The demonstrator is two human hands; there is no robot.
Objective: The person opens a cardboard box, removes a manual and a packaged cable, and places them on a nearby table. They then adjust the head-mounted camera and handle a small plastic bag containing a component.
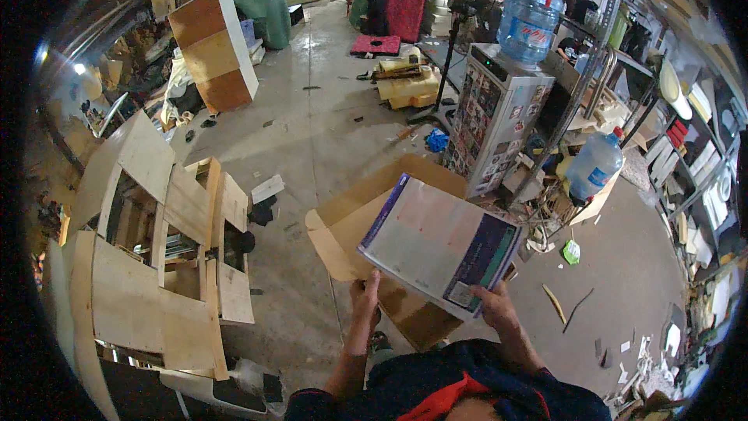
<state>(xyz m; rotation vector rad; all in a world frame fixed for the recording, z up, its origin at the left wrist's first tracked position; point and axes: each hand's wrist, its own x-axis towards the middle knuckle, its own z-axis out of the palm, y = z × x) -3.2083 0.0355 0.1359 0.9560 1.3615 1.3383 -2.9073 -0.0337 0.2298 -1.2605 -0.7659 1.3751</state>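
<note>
A large flat sample book or catalogue (429, 225) with a pale cover and a dark purple and green printed strip is tilted in front of my body. At its lower left edge, my left hand (366, 295) grips it with the thumb on top. My right hand (497, 307) pinches the lower right corner, thumb over the printed strip. Brown cardboard (350, 216) with bent flaps shows behind and below the book. Most of the cardboard is covered by the book, and whether my left fingers also hold it is unclear.
Wooden furniture frames (169, 240) fill the left side. A water dispenser (491, 117) carrying a large bottle (529, 20) stands ahead right, near a standing fan (461, 6). Another water bottle (593, 166) is tilted at right. Foam blocks (409, 85) and floor scraps (552, 304) lie about.
</note>
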